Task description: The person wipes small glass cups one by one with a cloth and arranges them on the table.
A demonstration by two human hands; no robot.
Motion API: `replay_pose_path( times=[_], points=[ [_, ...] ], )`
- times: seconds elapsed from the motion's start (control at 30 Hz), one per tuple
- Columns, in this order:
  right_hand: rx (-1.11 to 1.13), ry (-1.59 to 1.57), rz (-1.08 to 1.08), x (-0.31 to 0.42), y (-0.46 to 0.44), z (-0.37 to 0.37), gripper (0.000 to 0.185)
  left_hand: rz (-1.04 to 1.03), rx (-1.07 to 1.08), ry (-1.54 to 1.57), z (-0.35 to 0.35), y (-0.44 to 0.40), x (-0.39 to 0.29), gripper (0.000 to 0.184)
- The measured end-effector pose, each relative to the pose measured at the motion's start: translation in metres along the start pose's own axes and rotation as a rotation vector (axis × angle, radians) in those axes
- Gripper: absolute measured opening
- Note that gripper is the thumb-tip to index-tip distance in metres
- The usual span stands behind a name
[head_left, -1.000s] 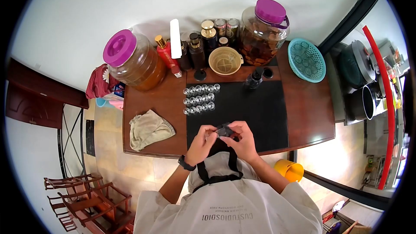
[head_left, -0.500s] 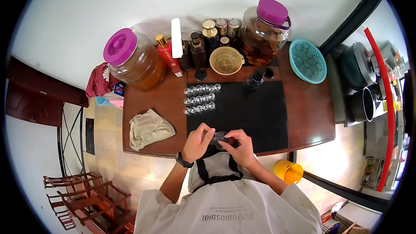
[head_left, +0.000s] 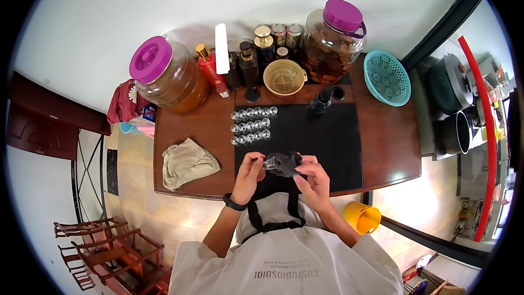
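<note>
My left hand (head_left: 250, 177) pinches a small clear glass (head_left: 269, 163) near the front edge of the black mat. A dark grey cloth (head_left: 285, 165) covers the glass's right end, and my right hand (head_left: 313, 179) grips that cloth. Both hands are close together in front of my body. Beyond my left hand, several small clear glasses (head_left: 250, 125) stand in three rows on the black mat (head_left: 316, 142). A black bottle (head_left: 320, 101) stands at the back of the mat, with a round black object (head_left: 338, 94) beside it.
Large purple-lidded jars (head_left: 180, 76) (head_left: 327, 43) flank bottles, cans and a tan basket (head_left: 285, 77) along the wall. A teal basket (head_left: 387, 78) sits at the right, a beige cloth (head_left: 190, 164) at the left. Below the table's right front edge is a yellow bucket (head_left: 362, 218).
My hands have moved slightly forward and apart. The dark cloth is now more spread out, and the clear glass shows between my left fingers and the cloth.
</note>
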State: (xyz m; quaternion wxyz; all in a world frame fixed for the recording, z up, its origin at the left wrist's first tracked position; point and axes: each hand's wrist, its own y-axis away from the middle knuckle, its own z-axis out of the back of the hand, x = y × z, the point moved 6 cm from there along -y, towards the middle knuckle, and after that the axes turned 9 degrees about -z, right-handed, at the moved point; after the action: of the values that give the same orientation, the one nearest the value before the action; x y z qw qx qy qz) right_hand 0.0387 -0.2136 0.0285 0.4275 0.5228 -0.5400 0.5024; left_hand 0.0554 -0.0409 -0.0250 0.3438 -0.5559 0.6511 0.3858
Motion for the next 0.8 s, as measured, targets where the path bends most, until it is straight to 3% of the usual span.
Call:
replay_pose_path(
  times=[0.07,0.1,0.13,0.2,0.33,0.4,0.47,0.5,0.53,0.6,0.67,0.73,0.8],
  points=[
    [0.093,-0.008,0.186,0.021,0.002,-0.006,0.027,0.002,0.024,-0.014,-0.005,0.001,0.002,0.011],
    [0.170,0.186,0.253,0.029,0.002,-0.011,0.029,0.005,0.051,-0.030,-0.009,0.002,0.002,0.012],
    [0.169,0.188,0.252,0.026,0.000,-0.011,0.029,0.006,0.052,-0.029,-0.014,0.003,0.000,0.012],
    [0.208,0.578,0.456,0.022,0.003,-0.024,0.033,-0.041,0.137,-0.120,-0.026,0.007,-0.010,0.016],
    [0.119,0.595,0.481,0.027,-0.007,-0.027,0.038,-0.153,0.236,-0.201,-0.040,0.011,-0.014,0.026],
    [0.089,0.560,0.523,0.014,-0.006,-0.023,0.035,-0.149,0.188,-0.166,-0.046,0.013,-0.013,0.029],
    [0.041,0.484,0.404,-0.005,-0.007,-0.013,0.025,-0.151,0.242,-0.383,-0.049,0.014,-0.008,0.032],
    [-0.016,0.389,0.393,-0.009,-0.009,-0.012,0.011,-0.235,0.221,-0.528,-0.050,0.012,-0.009,0.032],
    [-0.016,0.389,0.392,-0.015,-0.007,-0.013,0.011,-0.234,0.221,-0.528,-0.051,0.012,-0.007,0.032],
    [-0.083,0.212,0.031,-0.038,-0.010,-0.006,0.002,-0.402,0.174,-0.736,-0.057,0.012,-0.015,0.028],
    [-0.115,0.177,-0.088,-0.041,-0.013,-0.008,0.011,-0.425,0.154,-0.805,-0.056,0.009,-0.015,0.024],
    [-0.102,0.004,-0.308,-0.066,-0.015,-0.008,0.016,-0.737,0.149,-0.981,-0.060,0.007,-0.021,0.023],
    [-0.068,-0.060,-0.384,-0.087,-0.011,-0.009,0.020,-0.826,0.226,-1.028,-0.059,0.001,-0.022,0.023]
  ],
)
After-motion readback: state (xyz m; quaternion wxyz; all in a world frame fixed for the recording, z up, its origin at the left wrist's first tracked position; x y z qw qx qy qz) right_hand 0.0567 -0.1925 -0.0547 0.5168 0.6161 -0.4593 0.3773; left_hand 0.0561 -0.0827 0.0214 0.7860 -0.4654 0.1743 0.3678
